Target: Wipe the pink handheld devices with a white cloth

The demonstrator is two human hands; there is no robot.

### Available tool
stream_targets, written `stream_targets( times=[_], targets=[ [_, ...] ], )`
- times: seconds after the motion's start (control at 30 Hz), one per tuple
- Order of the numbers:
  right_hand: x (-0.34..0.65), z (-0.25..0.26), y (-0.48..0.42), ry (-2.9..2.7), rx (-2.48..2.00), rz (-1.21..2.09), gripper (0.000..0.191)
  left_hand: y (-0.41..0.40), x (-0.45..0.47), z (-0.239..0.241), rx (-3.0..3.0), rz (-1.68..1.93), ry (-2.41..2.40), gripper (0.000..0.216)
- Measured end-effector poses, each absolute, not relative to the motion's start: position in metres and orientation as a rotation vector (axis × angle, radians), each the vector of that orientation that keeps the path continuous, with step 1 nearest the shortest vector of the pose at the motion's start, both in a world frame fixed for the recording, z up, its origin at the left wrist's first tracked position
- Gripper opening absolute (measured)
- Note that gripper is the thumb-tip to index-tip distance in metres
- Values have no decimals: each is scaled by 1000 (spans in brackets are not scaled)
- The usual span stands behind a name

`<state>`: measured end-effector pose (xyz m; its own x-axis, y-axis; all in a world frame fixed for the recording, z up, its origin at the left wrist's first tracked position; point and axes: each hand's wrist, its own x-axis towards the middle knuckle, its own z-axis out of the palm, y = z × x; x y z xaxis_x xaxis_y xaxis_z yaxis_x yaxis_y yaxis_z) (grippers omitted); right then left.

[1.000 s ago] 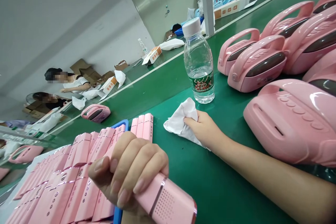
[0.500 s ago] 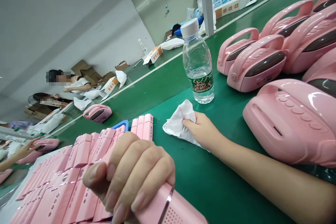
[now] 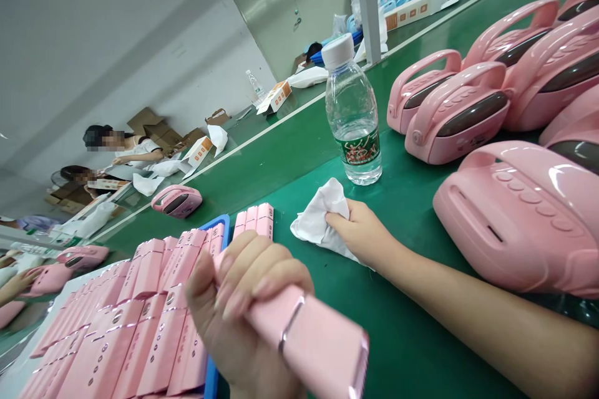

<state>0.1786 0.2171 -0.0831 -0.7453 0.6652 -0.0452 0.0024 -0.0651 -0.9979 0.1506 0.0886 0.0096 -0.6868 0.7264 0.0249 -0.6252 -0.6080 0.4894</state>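
Left hand (image 3: 243, 312) grips the pink device (image 3: 309, 340), apparently tilted up since before; right hand (image 3: 362, 234) stays clutching the cloth (image 3: 318, 215).

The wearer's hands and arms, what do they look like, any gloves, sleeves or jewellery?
Both are bare. The left hand has no glove and no ring in view, with longish, neatly shaped nails. The right hand and its forearm are uncovered too: no sleeve, watch or bracelet shows.

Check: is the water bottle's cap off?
No, the white cap sits on the water bottle standing upright on the green belt.
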Motion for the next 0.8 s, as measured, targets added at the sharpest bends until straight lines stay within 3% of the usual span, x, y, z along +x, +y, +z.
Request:
stream_targets(
  times=[0.07, 0.13, 0.2, 0.53, 0.8],
  targets=[
    [178, -85, 217, -1739, -697, 1871, 9, 93, 153, 4, 23, 2240, 275, 8],
    [177, -87, 218, -1738, -680, 1878, 8, 95, 153, -3, -110, 2248, 346, 33],
    [176, -88, 218, -1738, -673, 1878, 8, 96, 152, -8, -167, 2277, 511, 45],
    [174, -91, 215, -1676, -632, 1930, 7, 106, 159, -4, -286, 2438, 1032, 21],
    [172, -94, 215, -1701, -629, 1923, 8, 109, 168, 3, -219, 2474, 1280, 32]
  ],
)
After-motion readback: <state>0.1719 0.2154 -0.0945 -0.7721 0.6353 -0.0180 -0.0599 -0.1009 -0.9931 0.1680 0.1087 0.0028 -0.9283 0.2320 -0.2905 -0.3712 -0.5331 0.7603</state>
